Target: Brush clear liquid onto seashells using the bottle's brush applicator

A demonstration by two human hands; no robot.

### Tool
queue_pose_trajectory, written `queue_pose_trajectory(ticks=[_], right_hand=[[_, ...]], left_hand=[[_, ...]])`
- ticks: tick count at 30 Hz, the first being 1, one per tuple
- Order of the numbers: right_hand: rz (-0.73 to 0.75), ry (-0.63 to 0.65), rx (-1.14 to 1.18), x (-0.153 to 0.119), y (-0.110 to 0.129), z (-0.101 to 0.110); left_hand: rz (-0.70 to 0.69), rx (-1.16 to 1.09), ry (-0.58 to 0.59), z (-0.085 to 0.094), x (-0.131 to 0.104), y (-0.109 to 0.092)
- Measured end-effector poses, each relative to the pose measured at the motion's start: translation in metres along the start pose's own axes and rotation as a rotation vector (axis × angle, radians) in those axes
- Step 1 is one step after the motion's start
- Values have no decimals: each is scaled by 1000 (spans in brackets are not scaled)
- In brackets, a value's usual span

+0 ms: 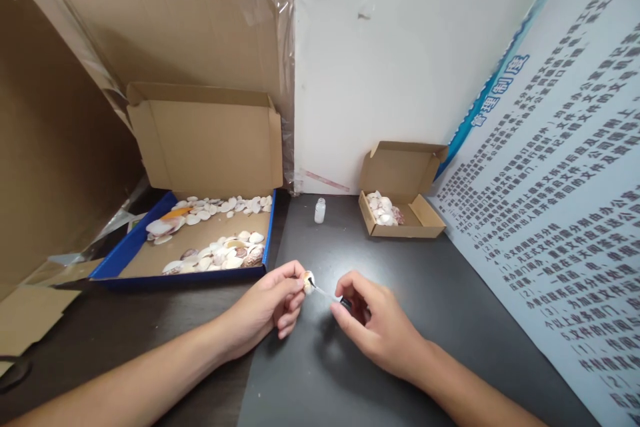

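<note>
Between the thumb and fingers of my left hand is a small whitish seashell with some orange-brown on it. My right hand grips the black cap of a brush applicator. Its clear stem points left, and the dark brush tip touches or nearly touches the shell; which of the two I cannot tell. Both hands are raised a little over the dark tabletop. Beyond them a small clear bottle stands upright and uncapped, with whitish contents.
At the left, an open blue-sided cardboard box holds many shells. A smaller open brown box with white shells sits at the right back. A white wall and a printed poster bound the table.
</note>
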State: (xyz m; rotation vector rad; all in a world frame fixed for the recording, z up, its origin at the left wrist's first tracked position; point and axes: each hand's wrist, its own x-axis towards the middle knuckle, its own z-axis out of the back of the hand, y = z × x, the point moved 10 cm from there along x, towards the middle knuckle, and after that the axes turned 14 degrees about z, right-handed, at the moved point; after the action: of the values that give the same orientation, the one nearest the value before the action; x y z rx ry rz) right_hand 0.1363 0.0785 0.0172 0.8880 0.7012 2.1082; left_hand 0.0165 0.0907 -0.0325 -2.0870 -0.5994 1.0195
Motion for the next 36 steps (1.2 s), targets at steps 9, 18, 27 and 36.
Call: queue_pose_trajectory(ticks=[9, 18, 27, 36], right_hand=[[-10, -10, 41, -1, -1, -1], [16, -5, 2, -2, 2, 0], [9, -66, -29, 1, -1, 7], [-14, -145, 67, 1, -1, 15]], left_hand=[[-20, 51, -30, 1, 0, -3], [-36, 32, -24, 0, 0, -4], [-34, 47, 1, -1, 1, -3], [-52, 88, 8, -1, 4, -1]])
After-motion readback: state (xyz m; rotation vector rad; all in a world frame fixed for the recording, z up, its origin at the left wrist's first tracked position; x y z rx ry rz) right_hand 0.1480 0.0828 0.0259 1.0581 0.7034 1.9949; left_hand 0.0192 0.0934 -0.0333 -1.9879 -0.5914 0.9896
